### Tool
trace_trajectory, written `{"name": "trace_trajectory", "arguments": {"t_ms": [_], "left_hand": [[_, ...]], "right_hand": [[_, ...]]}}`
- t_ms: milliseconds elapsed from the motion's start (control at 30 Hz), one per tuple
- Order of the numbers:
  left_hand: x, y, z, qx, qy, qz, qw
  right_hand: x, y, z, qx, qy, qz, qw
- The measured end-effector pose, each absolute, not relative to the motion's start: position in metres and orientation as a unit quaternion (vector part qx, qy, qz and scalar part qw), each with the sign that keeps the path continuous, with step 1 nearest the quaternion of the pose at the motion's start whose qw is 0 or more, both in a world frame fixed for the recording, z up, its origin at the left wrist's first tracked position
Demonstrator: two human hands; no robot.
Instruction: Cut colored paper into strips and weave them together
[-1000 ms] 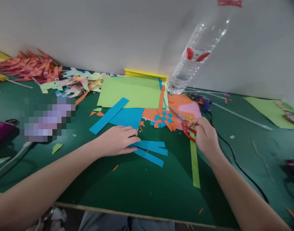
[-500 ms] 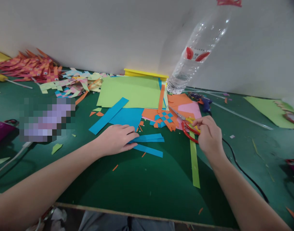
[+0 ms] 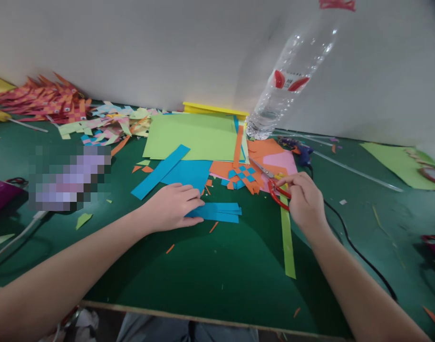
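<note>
My left hand is closed on the left ends of several blue paper strips, which lie nearly together on the table and point right. My right hand has its fingers closed at the handles of the scissors, with red and yellow grips. Their blades point up and left over orange and pink paper. A light green paper strip runs below the handles. Between the hands and a little farther back lies a woven blue and orange paper piece.
Behind are light green sheets, another blue strip and a tilted plastic bottle. A glue gun with a black cord lies at right. A blurred-out device and a heap of woven paper fish are at left.
The blue strips, fanned apart before, now lie almost together in my left hand. My right hand has shifted slightly left along the scissors' handles, and the handles have moved slightly left.
</note>
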State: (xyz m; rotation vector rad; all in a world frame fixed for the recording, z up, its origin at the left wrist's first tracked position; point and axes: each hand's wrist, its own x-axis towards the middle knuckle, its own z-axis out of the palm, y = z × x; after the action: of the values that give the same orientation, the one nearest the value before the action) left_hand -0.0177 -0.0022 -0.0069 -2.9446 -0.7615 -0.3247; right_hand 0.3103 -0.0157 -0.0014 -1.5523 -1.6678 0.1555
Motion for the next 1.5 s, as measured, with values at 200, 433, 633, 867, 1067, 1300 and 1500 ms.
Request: {"name": "trace_trajectory", "arguments": {"t_ms": [200, 433, 633, 867, 1067, 1300, 1500], "left_hand": [[-0.017, -0.003, -0.007, -0.959, -0.253, -0.121, 0.048], [-0.018, -0.002, -0.005, -0.945, -0.271, -0.168, 0.072], [-0.032, 0.011, 0.0, -0.882, -0.385, -0.251, 0.105], [-0.052, 0.029, 0.002, -0.806, -0.549, -0.201, 0.092], [-0.057, 0.034, -0.007, -0.795, -0.581, -0.127, 0.117], [-0.055, 0.037, -0.015, -0.826, -0.536, -0.146, 0.094], [-0.056, 0.037, -0.016, -0.823, -0.543, -0.142, 0.084]], "right_hand": [[0.313, -0.015, -0.003, -0.625, -0.658, 0.046, 0.418], [0.313, -0.014, -0.004, -0.622, -0.66, 0.054, 0.418], [0.315, -0.011, -0.006, -0.612, -0.674, 0.031, 0.413], [0.314, -0.014, -0.002, -0.62, -0.669, 0.021, 0.409], [0.313, -0.013, -0.004, -0.617, -0.675, 0.038, 0.403], [0.314, -0.013, -0.008, -0.618, -0.677, 0.047, 0.397], [0.313, -0.015, -0.003, -0.618, -0.671, 0.049, 0.407]]}}
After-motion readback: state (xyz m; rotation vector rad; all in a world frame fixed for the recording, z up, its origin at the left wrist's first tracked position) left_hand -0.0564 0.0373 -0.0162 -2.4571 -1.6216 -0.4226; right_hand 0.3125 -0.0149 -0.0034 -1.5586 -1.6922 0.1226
